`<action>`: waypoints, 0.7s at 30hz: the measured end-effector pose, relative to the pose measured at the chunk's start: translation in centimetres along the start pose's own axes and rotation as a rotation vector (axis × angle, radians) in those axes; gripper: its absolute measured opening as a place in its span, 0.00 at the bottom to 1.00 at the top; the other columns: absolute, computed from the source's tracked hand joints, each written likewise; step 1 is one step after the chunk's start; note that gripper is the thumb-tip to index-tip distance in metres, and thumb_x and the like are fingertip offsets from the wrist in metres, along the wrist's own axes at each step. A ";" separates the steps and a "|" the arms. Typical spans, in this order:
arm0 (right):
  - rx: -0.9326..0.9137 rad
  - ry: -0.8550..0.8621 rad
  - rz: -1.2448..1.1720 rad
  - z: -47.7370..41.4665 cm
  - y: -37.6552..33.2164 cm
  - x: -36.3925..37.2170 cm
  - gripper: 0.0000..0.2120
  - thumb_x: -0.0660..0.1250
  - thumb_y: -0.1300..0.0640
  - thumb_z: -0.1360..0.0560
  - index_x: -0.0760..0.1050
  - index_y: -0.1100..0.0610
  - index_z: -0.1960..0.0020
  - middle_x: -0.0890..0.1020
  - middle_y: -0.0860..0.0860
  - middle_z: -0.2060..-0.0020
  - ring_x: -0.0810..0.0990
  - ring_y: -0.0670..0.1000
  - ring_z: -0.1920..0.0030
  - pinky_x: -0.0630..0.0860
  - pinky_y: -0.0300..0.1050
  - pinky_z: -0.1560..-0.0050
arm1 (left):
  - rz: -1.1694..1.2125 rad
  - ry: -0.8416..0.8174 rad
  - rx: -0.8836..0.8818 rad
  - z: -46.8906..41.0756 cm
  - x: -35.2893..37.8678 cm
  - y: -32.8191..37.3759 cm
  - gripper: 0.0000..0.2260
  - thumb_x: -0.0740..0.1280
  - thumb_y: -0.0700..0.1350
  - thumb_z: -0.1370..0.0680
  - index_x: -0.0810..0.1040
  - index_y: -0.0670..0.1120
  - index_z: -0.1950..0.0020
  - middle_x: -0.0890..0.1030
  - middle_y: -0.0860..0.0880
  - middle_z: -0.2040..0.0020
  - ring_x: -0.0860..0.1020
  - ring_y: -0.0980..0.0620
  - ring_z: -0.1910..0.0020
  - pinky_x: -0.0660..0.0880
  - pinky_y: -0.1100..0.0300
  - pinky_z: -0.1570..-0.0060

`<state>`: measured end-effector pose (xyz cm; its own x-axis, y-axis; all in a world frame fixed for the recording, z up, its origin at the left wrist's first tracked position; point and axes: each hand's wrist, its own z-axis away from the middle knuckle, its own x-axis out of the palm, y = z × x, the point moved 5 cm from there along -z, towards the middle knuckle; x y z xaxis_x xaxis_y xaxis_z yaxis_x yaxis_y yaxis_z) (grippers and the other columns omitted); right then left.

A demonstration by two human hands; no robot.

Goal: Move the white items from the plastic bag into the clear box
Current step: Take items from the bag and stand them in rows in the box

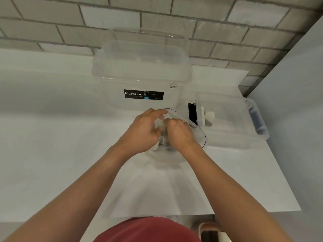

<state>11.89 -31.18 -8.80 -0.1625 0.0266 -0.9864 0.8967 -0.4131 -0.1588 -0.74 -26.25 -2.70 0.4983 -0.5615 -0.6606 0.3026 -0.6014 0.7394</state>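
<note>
A clear plastic bag with a blue-lined zip mouth lies on the white table in front of me. My left hand grips the bag's near-left rim and holds the mouth apart. My right hand reaches inside with curled fingers around white items; what exactly it holds is mostly hidden. To the right stands a low clear box with blue handles, and a white item lies inside it at its left end.
A tall clear Megabox storage container with a black label stands right behind the bag, against the grey brick wall. A black object sits between it and the low box. The white table's edge runs along the right and front.
</note>
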 end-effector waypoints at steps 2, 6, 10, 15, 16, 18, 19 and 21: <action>0.011 0.007 0.015 -0.2 -0.1 0.2 0.13 0.64 0.66 0.24 0.79 0.59 0.41 0.81 0.57 0.50 0.82 0.61 0.50 0.76 0.50 0.55 | 0.004 -0.005 -0.003 -0.3 0.0 -0.1 0.25 0.66 0.37 0.24 0.72 0.53 0.29 0.77 0.56 0.42 0.75 0.56 0.64 0.69 0.74 0.55; 0.021 0.030 -0.007 0.1 0.0 -0.2 0.08 0.66 0.65 0.25 0.81 0.58 0.48 0.81 0.56 0.54 0.82 0.62 0.54 0.73 0.48 0.61 | 0.020 -0.009 -0.029 -0.7 0.0 -0.5 0.25 0.67 0.37 0.24 0.72 0.52 0.29 0.77 0.55 0.42 0.75 0.55 0.64 0.67 0.77 0.57; 0.029 0.138 -0.169 2.8 0.6 -3.0 0.05 0.68 0.62 0.25 0.83 0.56 0.53 0.84 0.53 0.61 0.83 0.57 0.58 0.78 0.48 0.61 | 0.038 0.007 -0.063 -0.9 -0.6 -0.7 0.25 0.69 0.41 0.24 0.71 0.54 0.29 0.77 0.56 0.42 0.74 0.56 0.64 0.67 0.77 0.57; 0.160 0.193 -0.805 6.7 2.1 -6.5 0.02 0.73 0.59 0.24 0.83 0.54 0.53 0.85 0.48 0.63 0.85 0.47 0.60 0.83 0.45 0.57 | 0.098 -0.019 -0.090 -0.6 -1.2 -0.6 0.25 0.77 0.55 0.30 0.75 0.59 0.34 0.76 0.59 0.43 0.74 0.58 0.59 0.70 0.70 0.55; 0.184 0.205 -0.990 7.2 2.3 -6.9 0.01 0.73 0.61 0.24 0.83 0.56 0.53 0.86 0.50 0.62 0.86 0.49 0.58 0.83 0.46 0.56 | 0.100 -0.034 -0.092 -0.5 -1.2 -0.6 0.25 0.78 0.57 0.31 0.76 0.60 0.36 0.76 0.60 0.44 0.75 0.59 0.57 0.70 0.69 0.55; 0.219 0.230 -1.219 7.7 2.4 -7.1 0.01 0.74 0.63 0.24 0.83 0.61 0.52 0.86 0.54 0.61 0.87 0.52 0.56 0.83 0.44 0.56 | 0.104 -0.063 -0.093 -0.4 -0.9 -0.4 0.24 0.79 0.58 0.33 0.79 0.60 0.40 0.76 0.60 0.45 0.75 0.60 0.55 0.69 0.69 0.54; 0.233 0.232 -1.258 7.8 2.4 -7.0 0.03 0.74 0.64 0.24 0.82 0.62 0.52 0.86 0.55 0.61 0.87 0.52 0.56 0.83 0.43 0.56 | 0.108 -0.070 -0.085 -0.4 -0.8 -0.2 0.21 0.79 0.58 0.33 0.79 0.62 0.43 0.76 0.60 0.46 0.75 0.60 0.56 0.69 0.70 0.55; 0.241 0.215 -1.281 7.9 2.2 -6.7 0.05 0.74 0.63 0.25 0.82 0.63 0.51 0.87 0.56 0.59 0.87 0.53 0.56 0.82 0.43 0.56 | 0.110 -0.064 -0.051 -0.5 -0.6 0.1 0.12 0.77 0.57 0.31 0.80 0.64 0.50 0.77 0.59 0.48 0.75 0.62 0.57 0.69 0.72 0.56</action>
<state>11.74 -39.47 -2.20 -0.7466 0.6513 -0.1357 0.0595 -0.1378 -0.9887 -0.58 -25.74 -2.18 0.4786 -0.6586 -0.5807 0.2907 -0.5053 0.8125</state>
